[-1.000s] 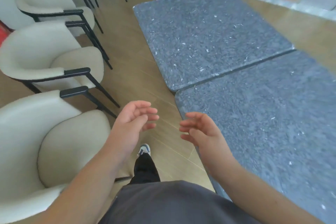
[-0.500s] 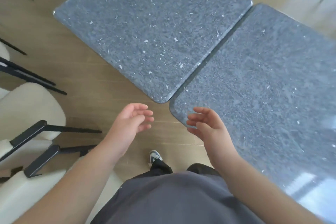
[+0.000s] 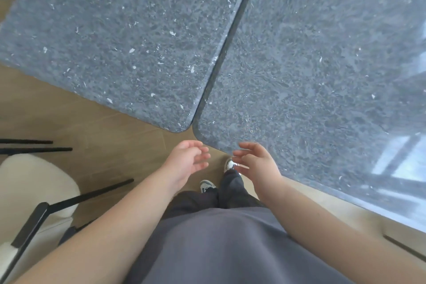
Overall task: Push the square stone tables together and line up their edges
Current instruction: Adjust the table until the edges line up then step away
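Both hands, left hand and right hand, are being held loose-fingered, gripping nothing, near the right speckled grey square stone table, whose corner should be nudged flush with the left grey stone table.

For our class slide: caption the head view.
Both open hands, left and right, hover near the corners of two adjoining stone tables.

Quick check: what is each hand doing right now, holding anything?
Left hand: open, fingers loosely curled, holding nothing.
Right hand: open, holding nothing.
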The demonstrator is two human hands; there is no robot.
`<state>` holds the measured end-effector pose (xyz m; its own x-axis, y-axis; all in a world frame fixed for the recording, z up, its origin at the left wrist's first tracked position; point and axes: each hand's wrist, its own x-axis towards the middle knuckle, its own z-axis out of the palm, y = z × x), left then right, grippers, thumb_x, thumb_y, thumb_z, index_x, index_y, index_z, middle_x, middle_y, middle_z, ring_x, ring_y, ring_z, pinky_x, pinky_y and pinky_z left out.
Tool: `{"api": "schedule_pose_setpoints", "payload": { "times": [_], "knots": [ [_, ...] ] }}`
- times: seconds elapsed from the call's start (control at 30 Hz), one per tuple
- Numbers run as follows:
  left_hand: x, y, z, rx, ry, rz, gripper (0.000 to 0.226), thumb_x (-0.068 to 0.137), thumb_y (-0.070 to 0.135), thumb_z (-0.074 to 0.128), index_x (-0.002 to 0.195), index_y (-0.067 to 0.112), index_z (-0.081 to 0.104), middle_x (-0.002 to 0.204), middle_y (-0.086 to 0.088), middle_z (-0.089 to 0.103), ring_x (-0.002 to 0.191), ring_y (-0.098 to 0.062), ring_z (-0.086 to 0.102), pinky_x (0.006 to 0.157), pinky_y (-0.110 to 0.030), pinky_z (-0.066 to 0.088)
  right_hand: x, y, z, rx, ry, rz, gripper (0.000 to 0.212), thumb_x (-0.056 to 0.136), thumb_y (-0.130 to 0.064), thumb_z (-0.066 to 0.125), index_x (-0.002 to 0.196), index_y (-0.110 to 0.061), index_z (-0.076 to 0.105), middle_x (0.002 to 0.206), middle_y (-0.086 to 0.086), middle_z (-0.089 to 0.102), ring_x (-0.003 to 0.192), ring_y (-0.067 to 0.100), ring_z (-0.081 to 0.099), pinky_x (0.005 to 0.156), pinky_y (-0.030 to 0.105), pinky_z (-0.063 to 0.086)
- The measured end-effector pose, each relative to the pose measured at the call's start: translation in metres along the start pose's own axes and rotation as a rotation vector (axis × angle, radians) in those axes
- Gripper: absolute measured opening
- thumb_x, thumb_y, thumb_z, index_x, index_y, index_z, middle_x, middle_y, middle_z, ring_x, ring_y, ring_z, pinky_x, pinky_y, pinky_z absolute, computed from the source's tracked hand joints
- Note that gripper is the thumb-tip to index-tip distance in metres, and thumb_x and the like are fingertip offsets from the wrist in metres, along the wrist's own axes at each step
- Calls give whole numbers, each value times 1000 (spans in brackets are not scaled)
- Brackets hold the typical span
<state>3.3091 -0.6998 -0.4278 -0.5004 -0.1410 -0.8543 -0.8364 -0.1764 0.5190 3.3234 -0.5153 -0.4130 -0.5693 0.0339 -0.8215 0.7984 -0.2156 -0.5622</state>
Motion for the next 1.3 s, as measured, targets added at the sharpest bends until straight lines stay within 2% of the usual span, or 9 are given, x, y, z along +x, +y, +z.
{"api": "schedule_pose_setpoints", "payload": {
  "times": [0.1, 0.23, 0.43, 0.6, 0.73, 0.93, 1.13, 1.23, 1.3],
  "knots": [
    [17, -12, 7, -48, -3, -139, 18, 100, -3, 40, 109, 3, 53, 104, -17, 64, 92, -31, 66, 82, -42, 56, 15, 6, -7, 126, 6, 108, 29, 98, 7, 41, 122, -3, 55, 94, 9, 63, 84, 21, 62, 80, 32, 54],
    [32, -22, 6, -187, -31, -313, 12, 101, 2, 41, 98, 0, 52, 107, -21, 59, 102, -36, 61, 94, -45, 50, 32, 24, -12, 270, 2, 229, 23, 99, 0, 48, 120, -4, 58, 110, 16, 69, 101, 26, 68, 83, 37, 56],
    [67, -15, 1, -188, -86, -333, 24, 102, 3, 41, 123, -6, 47, 130, -24, 53, 126, -37, 52, 108, -45, 44, 53, 38, -14, 396, 13, 297, 32, 103, -16, 45, 131, -2, 53, 122, 17, 66, 113, 30, 64, 87, 39, 54],
    [82, -8, -2, -171, -152, -344, 26, 103, 8, 46, 125, -5, 48, 125, -23, 55, 132, -36, 49, 113, -44, 40, 56, 59, -9, 499, 88, 335, 46, 107, -36, 39, 128, 2, 55, 130, 21, 62, 123, 34, 59, 101, 43, 48],
    [89, -12, -1, -228, -141, -338, 36, 103, 15, 54, 132, -4, 48, 140, -23, 50, 137, -34, 45, 114, -42, 38, 57, 73, -1, 616, 162, 383, 64, 103, -52, 40, 134, 4, 47, 135, 24, 57, 127, 36, 56, 109, 46, 45],
    [92, -19, 13, -349, -152, -302, 48, 101, 29, 58, 137, 1, 47, 142, -17, 50, 140, -31, 43, 119, -44, 33, 71, 76, -3, 1127, 318, 173, 52, 101, -46, 52, 139, -11, 48, 145, 11, 53, 136, 29, 50, 117, 43, 35],
    [109, -17, 30, -472, -155, -284, 40, 98, 32, 62, 128, 7, 54, 125, -16, 64, 119, -32, 61, 110, -48, 45, 96, 70, -12, 1194, 373, 168, 64, 76, -47, 80, 131, -21, 60, 128, 9, 68, 117, 30, 65, 107, 46, 48],
    [111, -20, 41, -551, -116, -257, 31, 98, 33, 62, 116, 8, 58, 125, -15, 65, 115, -33, 63, 107, -51, 47, 106, 73, -17, 1284, 388, 186, 54, 79, -42, 81, 123, -16, 64, 121, 12, 71, 114, 36, 66, 102, 53, 50],
    [110, -27, 46, -605, -112, -254, 40, 97, 38, 62, 125, 9, 57, 127, -15, 65, 115, -34, 64, 107, -51, 47, 105, 72, -23, 1290, 389, 159, 42, 84, -32, 78, 119, -12, 66, 121, 12, 71, 113, 34, 67, 103, 51, 50]
  ]
}}
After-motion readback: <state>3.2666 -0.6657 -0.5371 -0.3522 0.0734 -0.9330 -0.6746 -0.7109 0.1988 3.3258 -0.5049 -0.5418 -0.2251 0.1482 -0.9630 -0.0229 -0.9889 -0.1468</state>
